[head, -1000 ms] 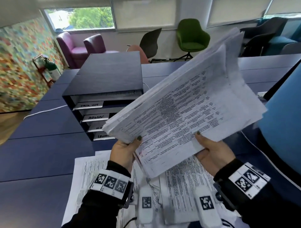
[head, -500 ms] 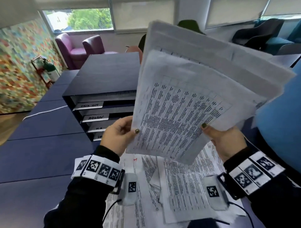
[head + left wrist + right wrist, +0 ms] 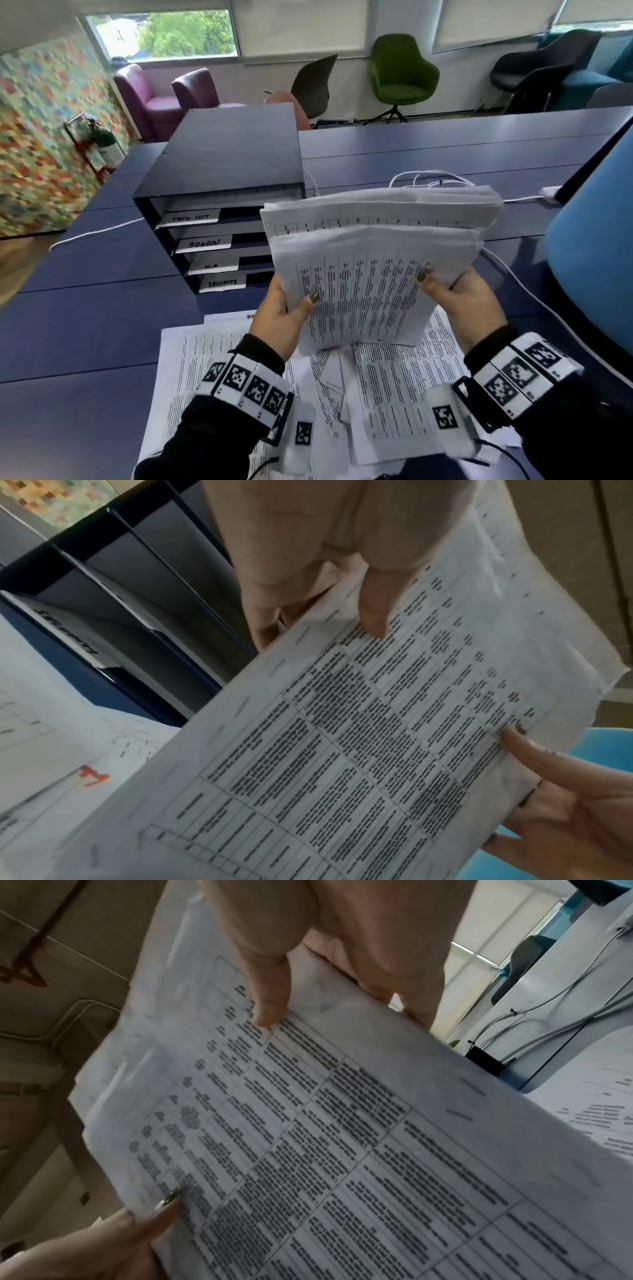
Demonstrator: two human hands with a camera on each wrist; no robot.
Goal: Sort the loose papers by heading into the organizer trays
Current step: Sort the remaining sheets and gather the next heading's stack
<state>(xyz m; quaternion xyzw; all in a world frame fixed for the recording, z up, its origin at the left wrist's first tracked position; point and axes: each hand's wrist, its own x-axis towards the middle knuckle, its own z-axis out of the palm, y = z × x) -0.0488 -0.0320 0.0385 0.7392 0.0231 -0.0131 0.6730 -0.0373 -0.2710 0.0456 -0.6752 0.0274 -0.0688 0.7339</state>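
A thick stack of printed papers [image 3: 370, 274] [image 3: 394, 737] [image 3: 325, 1137] with tables of text stands nearly upright above the desk, its top sheets flopping away from me. My left hand [image 3: 284, 308] [image 3: 308, 569] grips its left edge, thumb on the front sheet. On the opposite edge my right hand [image 3: 459, 301] [image 3: 325, 947] grips it the same way. To the left stands the dark organizer [image 3: 226, 164] [image 3: 113, 593] with four trays labelled in handwriting: one unclear, ADMIN, H.R, SECURITY. More loose papers [image 3: 394, 394] lie on the desk beneath my hands.
White cables [image 3: 428, 180] run across the blue desk [image 3: 85, 325] behind the stack. A light blue object [image 3: 596, 260] rises at the right edge. Armchairs and office chairs [image 3: 400, 75] line the far wall under windows.
The stack has swung from lying slanted to standing upright, then dropped lower and nearer the desk. Both hands keep their grip on its two sides.
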